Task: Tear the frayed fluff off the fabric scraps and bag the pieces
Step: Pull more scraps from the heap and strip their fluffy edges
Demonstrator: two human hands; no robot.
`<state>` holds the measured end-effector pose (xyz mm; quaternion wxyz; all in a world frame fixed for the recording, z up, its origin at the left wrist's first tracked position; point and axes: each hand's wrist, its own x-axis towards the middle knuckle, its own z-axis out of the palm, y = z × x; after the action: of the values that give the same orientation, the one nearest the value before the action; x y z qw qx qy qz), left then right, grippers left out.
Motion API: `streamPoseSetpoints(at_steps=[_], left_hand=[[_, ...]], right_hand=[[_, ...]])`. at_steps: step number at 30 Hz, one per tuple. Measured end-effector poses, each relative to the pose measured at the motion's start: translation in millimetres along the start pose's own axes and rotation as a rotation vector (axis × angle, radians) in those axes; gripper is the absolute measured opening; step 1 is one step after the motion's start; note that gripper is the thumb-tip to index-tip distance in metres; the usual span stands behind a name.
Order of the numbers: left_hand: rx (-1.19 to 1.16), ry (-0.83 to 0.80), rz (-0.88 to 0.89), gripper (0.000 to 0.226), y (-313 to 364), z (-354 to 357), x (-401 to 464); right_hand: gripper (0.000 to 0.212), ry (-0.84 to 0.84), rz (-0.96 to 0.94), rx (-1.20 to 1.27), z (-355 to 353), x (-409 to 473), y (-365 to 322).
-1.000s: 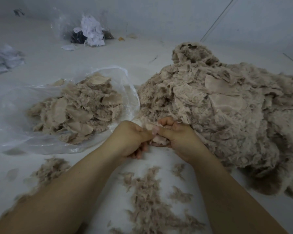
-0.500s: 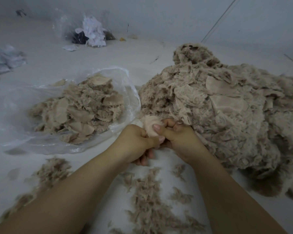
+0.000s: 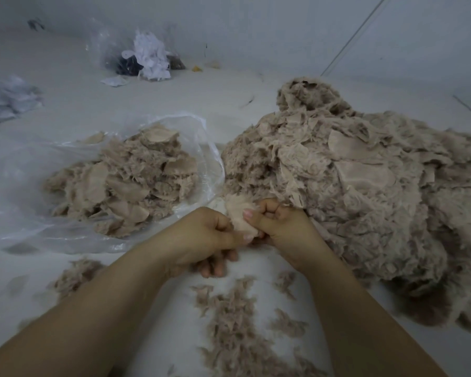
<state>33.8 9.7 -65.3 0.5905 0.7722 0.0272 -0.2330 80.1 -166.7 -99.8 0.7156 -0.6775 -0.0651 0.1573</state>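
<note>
Both hands [image 3: 245,235] round fabric scrap [image 3: 238,216]

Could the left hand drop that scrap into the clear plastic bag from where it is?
Probably yes. The left hand, gripping the scrap, sits just beside the bag's open mouth, with nothing visible between them. The right hand would have to let go first.

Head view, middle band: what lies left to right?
Clear plastic bag of beige scraps → left hand → beige fabric scrap pinched by both hands → right hand → big beige scrap heap.
</note>
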Motion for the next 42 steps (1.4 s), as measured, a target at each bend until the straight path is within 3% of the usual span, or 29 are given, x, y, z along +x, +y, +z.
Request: streamPoseSetpoints(at_steps=[6, 10, 12, 14, 16, 19, 22, 25, 28, 30, 33, 39, 42], left_hand=[[-0.015, 0.127, 0.024, 0.028, 0.8, 6.2, 8.8], [-0.541, 0.595, 0.313, 0.010, 19.4, -14.3, 20.4], [-0.605, 0.672, 0.383, 0.026, 26.1, -23.6, 27.1], [-0.345, 0.624, 0.298, 0.030, 24.5, -18.7, 31.4], [-0.021, 0.545, 0.258, 0.009, 15.3, -7.8, 35.8], [0.477, 0.546, 0.244, 0.027, 3.2, 3.5, 43.6], [0.607, 0.493, 0.193, 0.022, -3.7, 5.1, 45.8], [0.666, 0.516, 0.275, 0.020, -9.2, 6.0, 46.9], [0.310, 0.515, 0.357, 0.018, -8.9, 11.3, 41.0], [0.079, 0.484, 0.355, 0.016, -8.6, 15.4, 35.3], [-0.002, 0.477, 0.363, 0.013, -10.3, 17.8, 30.6], [-0.141, 0.411, 0.298, 0.013, -13.5, 20.0, 25.4], [-0.297, 0.435, 0.221, 0.016, -11.0, 17.7, 26.2]], right_hand=[[0.027, -0.018, 0.019, 0.026, 3.0, -3.7, -4.2], [0.029, -0.028, 0.050, 0.104, 5.1, -4.3, -10.3], [0.029, -0.015, 0.070, 0.095, 6.1, -5.4, -12.7], [0.033, 0.012, 0.084, 0.074, 6.7, -6.3, -14.8], [0.037, 0.045, 0.097, 0.053, 7.2, -6.5, -16.2], [0.039, 0.098, 0.123, 0.047, 7.6, -6.1, -15.6], [0.036, 0.105, 0.134, 0.081, 7.6, -5.4, -15.1], [0.025, 0.064, 0.117, 0.056, 6.2, -4.3, -13.6], [0.015, 0.048, 0.084, 0.004, 7.5, -3.5, -11.9], [0.021, 0.049, 0.077, 0.008, 8.6, -3.5, -12.0], [0.032, 0.027, 0.077, 0.022, 7.9, -4.3, -13.5], [0.008, -0.025, 0.080, -0.022, 3.4, -2.9, -9.6], [0.019, -0.035, 0.080, 0.021, 1.3, -1.3, -6.2]])
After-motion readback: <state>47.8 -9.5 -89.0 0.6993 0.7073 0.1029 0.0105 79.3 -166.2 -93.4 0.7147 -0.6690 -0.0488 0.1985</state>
